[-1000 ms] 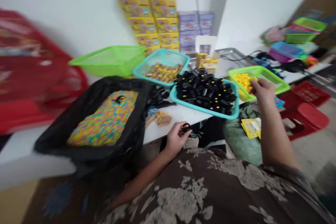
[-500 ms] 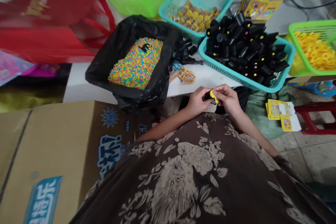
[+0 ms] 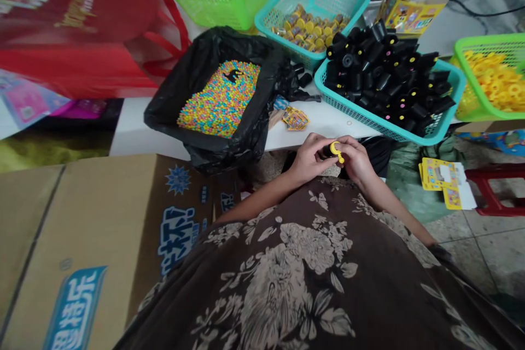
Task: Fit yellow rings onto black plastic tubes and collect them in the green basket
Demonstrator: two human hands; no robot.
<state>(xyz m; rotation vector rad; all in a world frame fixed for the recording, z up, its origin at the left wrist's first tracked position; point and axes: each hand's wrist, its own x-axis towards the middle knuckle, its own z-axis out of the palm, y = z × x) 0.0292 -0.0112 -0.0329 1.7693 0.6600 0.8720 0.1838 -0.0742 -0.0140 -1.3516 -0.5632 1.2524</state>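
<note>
We have both hands together just off the near edge of the white tabletop (image 3: 328, 123), above our lap. Our left hand (image 3: 308, 160) pinches a black tube (image 3: 327, 151) between thumb and fingers; our right hand (image 3: 356, 159) pinches a yellow ring-shaped piece (image 3: 334, 147) at the tube's right end, its small knob (image 3: 341, 158) pointing down toward us. We judge that the step in hand is joining ring to tube, though the fingers hide whether it is seated. The next move seems to call for a steady left grip and an even push from the right thumb — a crooked push might let the ring slip.

Nothing stands between the two parts, but they are held clear of the tabletop, so a dropped one would probably land in our lap or on the floor. Beyond the hands, to the right, a teal basket (image 3: 371, 124) is heaped above its rim with black tubes; reaching into it carelessly could tumble a few. Farther right, a lime-green basket (image 3: 497, 118) holds loose yellow rings. To the left, a black plastic bag (image 3: 166, 110) lines a container of multicoloured beads (image 3: 221, 101) — open-topped, so best not knocked. Small printed packets (image 3: 295, 118) lie between bag and basket, and a large cardboard box (image 3: 104, 219) fills the near left, beside our left arm.
</note>
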